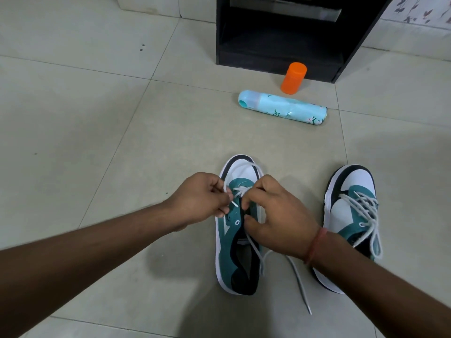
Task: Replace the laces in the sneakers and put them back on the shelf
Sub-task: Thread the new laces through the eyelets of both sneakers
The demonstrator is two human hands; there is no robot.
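Both hands meet over the teal sneaker [234, 240] on the floor [97, 118]: left hand [199, 198] pinches the lace [253, 245] tip, right hand [275, 215] has fingers curled on the lace, approx. Second sneaker [353, 215], laced, at 3 o'clock. Spray can [283, 107] label too blurred to read; orange bottle [293, 78] and shelf [292, 32], cut off, at 12.

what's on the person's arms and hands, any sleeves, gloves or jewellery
Both forearms are bare as far as the frame shows: no sleeves reach into view, and neither hand wears a glove. The right hand has a thin reddish-orange thread band wrapped around its wrist. The left hand and its wrist carry nothing. No rings or watch show on either.
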